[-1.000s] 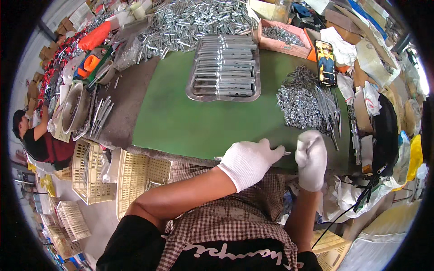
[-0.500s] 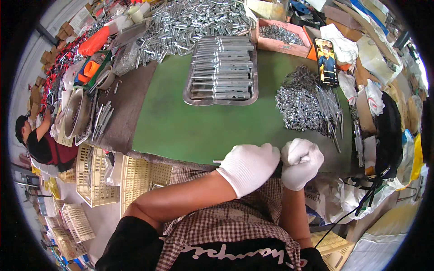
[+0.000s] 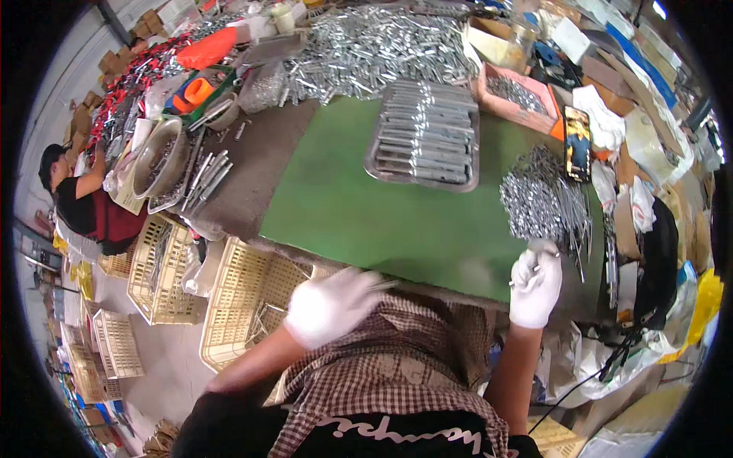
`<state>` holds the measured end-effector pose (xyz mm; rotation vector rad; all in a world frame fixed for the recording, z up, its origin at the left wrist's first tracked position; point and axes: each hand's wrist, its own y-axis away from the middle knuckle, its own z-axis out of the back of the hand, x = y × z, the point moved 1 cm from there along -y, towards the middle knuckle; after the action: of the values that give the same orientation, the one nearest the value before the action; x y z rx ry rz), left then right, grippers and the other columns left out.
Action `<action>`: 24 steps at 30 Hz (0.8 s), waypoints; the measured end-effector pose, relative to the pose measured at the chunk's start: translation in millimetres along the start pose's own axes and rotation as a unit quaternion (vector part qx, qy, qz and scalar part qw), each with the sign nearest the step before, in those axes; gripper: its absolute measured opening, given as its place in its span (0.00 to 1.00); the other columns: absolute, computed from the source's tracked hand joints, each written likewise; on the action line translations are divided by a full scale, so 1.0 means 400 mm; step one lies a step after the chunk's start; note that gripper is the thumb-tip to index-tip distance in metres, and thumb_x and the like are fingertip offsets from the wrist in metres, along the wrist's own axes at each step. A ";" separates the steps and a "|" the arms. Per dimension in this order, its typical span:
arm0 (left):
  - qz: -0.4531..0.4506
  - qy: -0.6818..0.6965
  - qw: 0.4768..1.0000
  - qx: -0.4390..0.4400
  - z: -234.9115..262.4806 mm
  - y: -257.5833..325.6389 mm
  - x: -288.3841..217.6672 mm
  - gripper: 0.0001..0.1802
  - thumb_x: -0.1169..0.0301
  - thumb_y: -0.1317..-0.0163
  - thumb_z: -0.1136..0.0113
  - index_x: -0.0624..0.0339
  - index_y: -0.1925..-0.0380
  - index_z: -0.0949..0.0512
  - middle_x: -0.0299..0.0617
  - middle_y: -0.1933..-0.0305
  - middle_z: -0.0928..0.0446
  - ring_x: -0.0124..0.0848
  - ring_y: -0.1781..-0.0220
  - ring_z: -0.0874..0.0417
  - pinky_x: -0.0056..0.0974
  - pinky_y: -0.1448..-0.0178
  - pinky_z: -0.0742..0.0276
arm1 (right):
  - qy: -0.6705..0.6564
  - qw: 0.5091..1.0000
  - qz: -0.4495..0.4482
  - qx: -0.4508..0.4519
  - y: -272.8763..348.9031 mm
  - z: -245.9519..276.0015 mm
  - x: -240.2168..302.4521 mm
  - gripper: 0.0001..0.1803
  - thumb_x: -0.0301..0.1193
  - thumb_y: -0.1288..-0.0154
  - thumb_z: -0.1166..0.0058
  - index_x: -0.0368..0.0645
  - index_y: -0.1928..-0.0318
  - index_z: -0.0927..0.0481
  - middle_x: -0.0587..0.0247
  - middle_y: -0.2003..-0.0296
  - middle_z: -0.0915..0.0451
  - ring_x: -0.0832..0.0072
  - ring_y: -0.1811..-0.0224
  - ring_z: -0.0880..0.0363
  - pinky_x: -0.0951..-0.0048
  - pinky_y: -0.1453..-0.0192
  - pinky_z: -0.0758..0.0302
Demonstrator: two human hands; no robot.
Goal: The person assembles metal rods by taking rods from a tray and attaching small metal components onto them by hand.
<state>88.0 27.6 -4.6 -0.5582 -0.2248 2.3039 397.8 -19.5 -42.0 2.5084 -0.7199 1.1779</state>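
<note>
Small metal parts (image 3: 527, 202): heaped on desk (image 3: 343, 214), twelve o'clock from right hand (image 3: 534, 290), the nearer; thin rods (image 3: 576, 221) alongside, roughly twelve-to-six. Right hand curled, contents unclear; left hand (image 3: 332, 307) blurred, grip indeterminable.

Just left of the left hand (image 3: 336, 307) is a cream slatted crate (image 3: 221, 298), with a second crate (image 3: 164, 267) farther left. Beyond that, a co-worker (image 3: 79, 208) in black and dark red. Past the right hand (image 3: 536, 286), a lit phone (image 3: 578, 145) near a white cloth (image 3: 599, 114); to its right, a black bag (image 3: 658, 256) and yellow plastic (image 3: 700, 314).
</note>
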 end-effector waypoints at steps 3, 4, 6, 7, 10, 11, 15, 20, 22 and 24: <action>0.215 -0.081 0.965 0.123 0.062 0.199 0.136 0.13 0.59 0.39 0.40 0.55 0.63 0.17 0.48 0.66 0.20 0.47 0.61 0.17 0.49 0.55 0.21 | 0.102 0.994 0.036 -0.034 0.003 -0.023 -0.003 0.14 0.37 0.26 0.57 0.40 0.53 0.24 0.68 0.76 0.32 0.82 0.80 0.37 0.81 0.78 0.40; 0.265 -0.190 0.925 0.195 0.064 0.288 0.190 0.14 0.60 0.39 0.41 0.57 0.62 0.17 0.50 0.65 0.19 0.48 0.59 0.17 0.49 0.54 0.21 | 0.082 0.995 0.021 -0.042 0.014 -0.056 0.008 0.16 0.39 0.26 0.56 0.40 0.52 0.24 0.67 0.75 0.30 0.82 0.80 0.36 0.80 0.80 0.41; 0.292 -0.146 0.934 0.143 0.089 0.287 0.207 0.14 0.61 0.39 0.41 0.57 0.61 0.16 0.50 0.63 0.19 0.47 0.59 0.16 0.48 0.53 0.21 | 0.080 0.996 0.023 -0.020 0.013 -0.072 0.006 0.22 0.46 0.26 0.56 0.39 0.50 0.24 0.65 0.75 0.27 0.82 0.84 0.35 0.80 0.84 0.43; 0.313 -0.097 0.940 0.095 0.107 0.258 0.195 0.14 0.61 0.39 0.42 0.58 0.60 0.16 0.50 0.62 0.18 0.47 0.59 0.16 0.48 0.53 0.20 | 0.080 0.996 0.024 -0.019 0.014 -0.066 0.003 0.22 0.46 0.26 0.56 0.39 0.50 0.24 0.65 0.75 0.27 0.82 0.84 0.35 0.80 0.84 0.43; 0.154 -0.029 0.987 -0.018 0.122 0.044 0.091 0.11 0.70 0.42 0.38 0.56 0.59 0.15 0.45 0.60 0.17 0.44 0.60 0.16 0.44 0.54 0.20 | 0.133 0.991 0.031 -0.017 0.019 -0.061 0.000 0.23 0.46 0.25 0.59 0.38 0.52 0.24 0.66 0.79 0.29 0.85 0.87 0.39 0.82 0.85 0.46; 0.031 -0.019 0.995 -0.089 0.101 -0.041 0.073 0.12 0.71 0.44 0.35 0.55 0.58 0.15 0.42 0.62 0.17 0.43 0.62 0.17 0.43 0.56 0.21 | 0.132 0.990 0.035 -0.019 0.023 -0.055 0.002 0.23 0.46 0.25 0.59 0.38 0.52 0.24 0.66 0.79 0.29 0.85 0.87 0.39 0.82 0.85 0.46; -0.148 -0.043 0.977 -0.148 -0.009 -0.353 0.053 0.15 0.69 0.41 0.37 0.52 0.52 0.19 0.38 0.55 0.20 0.38 0.58 0.19 0.42 0.53 0.24 | 0.177 0.984 0.021 -0.014 0.027 -0.072 0.008 0.18 0.39 0.25 0.59 0.36 0.56 0.23 0.66 0.79 0.28 0.86 0.87 0.41 0.81 0.85 0.48; -0.055 -0.148 0.986 -0.058 -0.140 -0.610 0.100 0.14 0.62 0.38 0.40 0.56 0.57 0.23 0.45 0.56 0.21 0.45 0.54 0.20 0.48 0.50 0.24 | 0.225 0.974 0.006 -0.029 0.036 -0.095 0.018 0.14 0.32 0.28 0.58 0.35 0.59 0.22 0.66 0.78 0.28 0.87 0.85 0.42 0.81 0.84 0.47; -0.051 -0.172 0.983 -0.031 -0.141 -0.640 0.094 0.15 0.60 0.39 0.39 0.57 0.58 0.23 0.46 0.57 0.21 0.46 0.54 0.20 0.49 0.50 0.24 | 0.223 0.974 -0.013 -0.033 0.036 -0.098 0.019 0.15 0.32 0.28 0.58 0.33 0.58 0.22 0.66 0.78 0.28 0.87 0.84 0.41 0.81 0.83 0.45; -0.079 -0.170 0.982 -0.023 -0.140 -0.645 0.105 0.14 0.60 0.40 0.38 0.57 0.60 0.23 0.48 0.58 0.23 0.47 0.53 0.22 0.49 0.49 0.24 | 0.226 0.974 -0.008 -0.024 0.034 -0.090 0.020 0.15 0.32 0.28 0.58 0.33 0.58 0.22 0.66 0.77 0.28 0.87 0.84 0.41 0.81 0.82 0.45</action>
<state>249.4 239.9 14.1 -0.1579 -0.4702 2.2299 371.7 -17.4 -12.7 2.0842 -0.5925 1.6225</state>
